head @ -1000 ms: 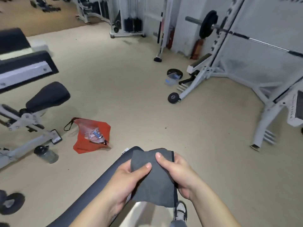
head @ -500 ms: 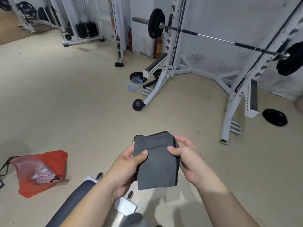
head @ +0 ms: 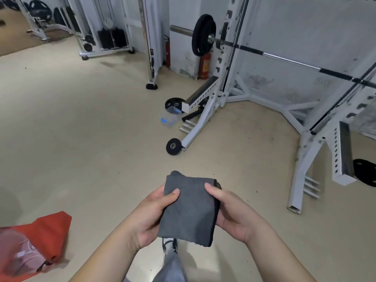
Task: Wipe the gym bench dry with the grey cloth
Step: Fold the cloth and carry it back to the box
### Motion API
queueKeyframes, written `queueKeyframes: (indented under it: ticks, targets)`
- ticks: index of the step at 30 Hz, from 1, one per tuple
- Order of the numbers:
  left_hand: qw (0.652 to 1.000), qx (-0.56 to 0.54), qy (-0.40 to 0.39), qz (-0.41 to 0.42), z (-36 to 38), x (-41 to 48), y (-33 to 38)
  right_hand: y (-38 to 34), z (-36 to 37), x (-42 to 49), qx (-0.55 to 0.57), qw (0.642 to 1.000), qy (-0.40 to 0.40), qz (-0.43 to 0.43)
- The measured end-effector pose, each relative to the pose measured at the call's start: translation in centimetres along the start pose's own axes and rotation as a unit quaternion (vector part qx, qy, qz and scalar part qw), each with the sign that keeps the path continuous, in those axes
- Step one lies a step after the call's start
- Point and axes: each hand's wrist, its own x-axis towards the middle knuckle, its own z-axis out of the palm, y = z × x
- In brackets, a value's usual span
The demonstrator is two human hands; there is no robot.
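Note:
A folded grey cloth point(head: 189, 208) hangs in front of me above the beige floor, held by both hands. My left hand point(head: 151, 216) grips its left edge with the thumb on top. My right hand point(head: 232, 214) clasps its right edge, thumb pressed on the upper corner. No part of the gym bench shows in the head view now. Below the cloth I see my grey trouser leg and a shoe point(head: 169, 244).
A white squat rack point(head: 205, 110) with a loaded barbell point(head: 203, 35) stands ahead, its other post point(head: 305, 171) to the right. Small black weight plates point(head: 173, 146), a clear plastic box point(head: 169, 120) and a red bag point(head: 30, 247) lie on the floor. Fire extinguishers stand by the wall.
The view has swung right and away from the bench, which has left the frame. The red bag slid to the lower left. Both hands keep hold of the cloth.

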Motion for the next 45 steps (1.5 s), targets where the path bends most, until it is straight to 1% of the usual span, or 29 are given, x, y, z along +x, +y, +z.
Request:
queueKeyframes:
  ticks: [3,4,6,9,13,15,18,20,23,26,29,30,33,34,36,38,41,43,45]
  targets:
    - [0.998,0.041,0.028,-0.028,-3.1,6.5,5.3,-5.5,0.6,7.0,-0.047,0.999,0.011,-0.021]
    - [0.998,0.039,0.032,-0.041,-4.1,8.6,7.0,-7.6,1.1,9.2,-0.050,0.998,0.006,-0.024]
    - [0.996,0.028,0.050,-0.064,-5.2,12.4,10.6,-11.8,2.2,13.6,-0.050,0.998,0.023,-0.034]
    - [0.991,-0.047,0.075,-0.103,-6.9,17.3,15.4,-17.6,3.9,19.8,-0.036,0.997,0.052,-0.049]
    - [0.982,-0.133,0.060,-0.123,-8.6,23.8,20.4,-23.7,5.3,28.0,0.038,0.996,0.064,-0.046]
    - [0.977,-0.176,0.065,-0.104,-9.2,27.5,23.4,-26.2,5.6,32.7,0.065,0.995,0.064,-0.036]
    - [0.971,-0.223,0.091,-0.017,-11.0,33.5,29.2,-29.4,5.5,40.1,0.095,0.993,0.062,-0.020]
    - [0.967,-0.239,0.091,0.020,-12.8,37.2,33.7,-31.8,5.7,45.1,0.103,0.993,0.054,-0.017]
    - [0.966,-0.230,0.108,0.043,-15.2,42.4,40.0,-36.1,6.9,51.8,0.143,0.990,0.004,-0.005]
    - [0.974,-0.201,0.105,0.028,-17.5,46.9,44.7,-40.2,9.0,57.9,0.166,0.985,-0.040,0.004]
    - [0.981,-0.145,0.119,0.041,-19.7,50.8,49.5,-44.4,10.7,63.8,0.137,0.989,-0.045,0.021]
    - [0.983,-0.119,0.134,0.049,-20.5,52.0,51.3,-45.5,11.0,65.7,0.125,0.991,-0.039,0.027]
    - [0.978,-0.025,0.192,0.071,-23.9,56.6,57.1,-47.8,11.2,71.9,0.083,0.995,0.020,0.045]
    - [0.977,0.001,0.199,0.072,-24.9,58.4,59.1,-48.2,11.2,74.0,0.066,0.995,0.045,0.058]
    - [0.978,0.038,0.194,0.069,-27.0,62.1,62.6,-48.7,11.4,77.8,0.073,0.990,0.083,0.089]
    - [0.981,0.076,0.164,0.065,-28.6,65.7,66.0,-49.0,11.9,81.1,0.104,0.983,0.121,0.091]
    - [0.984,0.146,0.097,0.039,-30.0,70.6,70.2,-50.5,12.8,85.0,0.149,0.968,0.192,0.065]
    - [0.982,0.186,0.030,-0.002,-29.6,73.2,72.4,-51.9,13.5,86.3,0.155,0.967,0.198,0.048]
    - [0.974,0.217,-0.052,-0.046,-28.6,75.6,74.3,-53.5,13.4,87.0,0.188,0.963,0.194,0.015]
